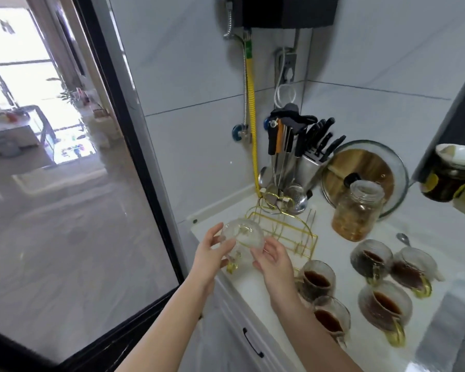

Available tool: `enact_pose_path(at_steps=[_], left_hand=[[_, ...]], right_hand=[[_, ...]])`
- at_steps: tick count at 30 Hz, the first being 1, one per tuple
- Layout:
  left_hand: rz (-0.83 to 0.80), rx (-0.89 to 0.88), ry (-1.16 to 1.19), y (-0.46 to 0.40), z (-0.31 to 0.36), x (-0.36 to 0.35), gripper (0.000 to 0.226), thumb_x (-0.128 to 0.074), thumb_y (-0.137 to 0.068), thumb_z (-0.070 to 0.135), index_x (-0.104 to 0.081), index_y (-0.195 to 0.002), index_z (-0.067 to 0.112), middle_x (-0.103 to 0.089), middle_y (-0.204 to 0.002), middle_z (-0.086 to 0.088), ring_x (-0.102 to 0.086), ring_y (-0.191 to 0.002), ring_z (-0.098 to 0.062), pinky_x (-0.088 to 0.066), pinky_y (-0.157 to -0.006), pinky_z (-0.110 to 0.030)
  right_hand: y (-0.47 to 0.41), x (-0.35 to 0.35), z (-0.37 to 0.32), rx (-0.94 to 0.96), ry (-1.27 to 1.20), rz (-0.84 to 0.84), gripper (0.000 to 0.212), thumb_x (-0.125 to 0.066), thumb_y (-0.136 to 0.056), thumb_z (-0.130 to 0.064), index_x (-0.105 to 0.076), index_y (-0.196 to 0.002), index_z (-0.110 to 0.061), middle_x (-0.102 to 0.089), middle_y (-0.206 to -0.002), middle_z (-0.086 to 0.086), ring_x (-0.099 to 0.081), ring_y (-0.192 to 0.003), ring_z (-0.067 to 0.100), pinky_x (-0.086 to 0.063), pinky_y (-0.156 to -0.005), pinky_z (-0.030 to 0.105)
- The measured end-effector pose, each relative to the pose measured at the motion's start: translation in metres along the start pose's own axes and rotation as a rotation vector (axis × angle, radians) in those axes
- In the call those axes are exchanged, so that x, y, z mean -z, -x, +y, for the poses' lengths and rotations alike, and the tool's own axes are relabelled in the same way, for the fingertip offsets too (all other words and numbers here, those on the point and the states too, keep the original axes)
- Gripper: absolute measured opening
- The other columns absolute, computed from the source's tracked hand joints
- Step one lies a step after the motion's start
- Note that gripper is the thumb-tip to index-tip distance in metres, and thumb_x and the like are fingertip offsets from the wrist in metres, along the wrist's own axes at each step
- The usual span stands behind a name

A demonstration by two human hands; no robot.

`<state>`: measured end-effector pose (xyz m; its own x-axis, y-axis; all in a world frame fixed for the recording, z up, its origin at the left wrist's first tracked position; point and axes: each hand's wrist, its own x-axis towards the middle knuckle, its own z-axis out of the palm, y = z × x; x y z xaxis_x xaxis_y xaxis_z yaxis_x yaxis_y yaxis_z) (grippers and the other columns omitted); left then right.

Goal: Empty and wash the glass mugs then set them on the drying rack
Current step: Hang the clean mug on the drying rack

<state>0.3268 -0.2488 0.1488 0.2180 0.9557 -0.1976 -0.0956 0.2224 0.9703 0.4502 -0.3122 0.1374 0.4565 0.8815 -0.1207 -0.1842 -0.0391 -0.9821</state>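
Note:
An empty clear glass mug (242, 235) with a yellow handle is held upside down between both hands, right at the near left end of the gold wire drying rack (287, 232). My left hand (212, 255) grips its left side and my right hand (273, 260) holds its right side. Several glass mugs with dark liquid stand on the white counter (263, 283) to the right: one (317, 280) close to my right wrist, another (330, 318) nearer, and others (371, 257) further right.
A glass jar (356, 210) with amber contents stands behind the rack. A knife block (312, 162), hanging utensils and a glass lid with a wooden board (365, 167) line the back corner. A spoon (403, 238) lies near the mugs. A glass door (78, 197) is at left.

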Motion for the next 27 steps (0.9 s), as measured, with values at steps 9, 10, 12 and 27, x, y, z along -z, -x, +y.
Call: enact_pose_path(at_steps=[9, 10, 12, 27], left_hand=[[0.043, 0.092, -0.047, -0.081, -0.004, -0.003, 0.034, -0.058, -0.093, 0.02, -0.053, -0.126, 0.024, -0.059, -0.108, -0.005, -0.061, -0.08, -0.016, -0.052, -0.069, -0.028], [0.042, 0.103, -0.056, -0.09, -0.005, -0.002, 0.034, -0.057, -0.093, 0.02, -0.053, -0.127, 0.023, -0.06, -0.109, -0.008, -0.062, -0.082, -0.017, -0.053, -0.069, -0.029], [0.038, 0.128, -0.088, -0.107, -0.006, -0.001, 0.032, -0.056, -0.094, 0.021, -0.054, -0.126, 0.024, -0.062, -0.113, -0.012, -0.062, -0.086, -0.02, -0.055, -0.072, -0.031], [-0.156, 0.295, -0.289, -0.202, -0.024, 0.012, 0.03, -0.058, -0.092, 0.03, -0.051, -0.119, 0.019, -0.059, -0.11, -0.011, -0.058, -0.081, -0.021, -0.056, -0.072, -0.035]], right_hand=[[-0.084, -0.015, 0.019, -0.118, -0.047, 0.012, 0.024, -0.062, -0.089, -0.01, -0.059, -0.111, -0.017, -0.066, -0.105, -0.002, -0.062, -0.098, 0.01, -0.051, -0.091, 0.032], [-0.09, -0.018, 0.021, -0.128, -0.057, 0.02, 0.022, -0.061, -0.089, -0.009, -0.06, -0.108, -0.019, -0.065, -0.101, -0.005, -0.062, -0.093, 0.007, -0.051, -0.089, 0.03], [-0.104, -0.024, 0.026, -0.152, -0.08, 0.041, 0.027, -0.061, -0.089, -0.008, -0.057, -0.114, -0.02, -0.062, -0.097, -0.009, -0.06, -0.091, 0.006, -0.049, -0.089, 0.03], [-0.161, -0.062, 0.075, -0.274, 0.054, 0.307, 0.043, -0.06, -0.09, -0.013, -0.051, -0.131, -0.023, -0.053, -0.1, -0.004, -0.056, -0.094, 0.016, -0.046, -0.1, 0.045]])
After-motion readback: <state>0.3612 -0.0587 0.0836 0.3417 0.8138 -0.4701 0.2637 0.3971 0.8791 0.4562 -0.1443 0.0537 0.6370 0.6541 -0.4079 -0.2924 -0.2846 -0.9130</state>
